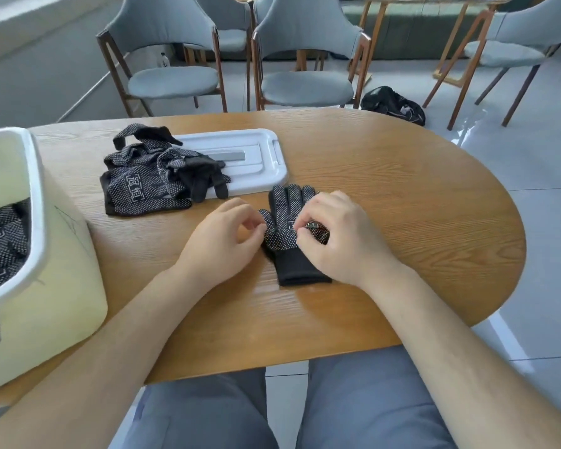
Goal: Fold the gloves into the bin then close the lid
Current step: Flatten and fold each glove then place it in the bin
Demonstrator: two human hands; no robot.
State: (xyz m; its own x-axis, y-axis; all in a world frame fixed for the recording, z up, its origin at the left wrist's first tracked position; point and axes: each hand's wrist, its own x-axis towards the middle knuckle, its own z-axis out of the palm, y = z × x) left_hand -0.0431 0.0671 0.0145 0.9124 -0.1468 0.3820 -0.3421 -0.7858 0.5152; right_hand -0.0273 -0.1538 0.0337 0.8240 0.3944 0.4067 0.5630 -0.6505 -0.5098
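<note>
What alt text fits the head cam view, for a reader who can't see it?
The left hand and right hand pinch a black dotted glove lying flat on a wooden table. Behind it, a pile of gloves overlaps the white lid; the open bin at the left holds other gloves.

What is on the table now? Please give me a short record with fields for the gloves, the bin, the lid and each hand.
flat glove: dotted side up on the table, cuff toward the person
left hand: fingers curled at the flat glove's thumb; grip unclear
right hand: pinches the flat glove's palm
glove pile: unfolded, partly on the lid
lid: lies on the table, off the bin
bin: open, at the table's left, holds stored gloves
</note>
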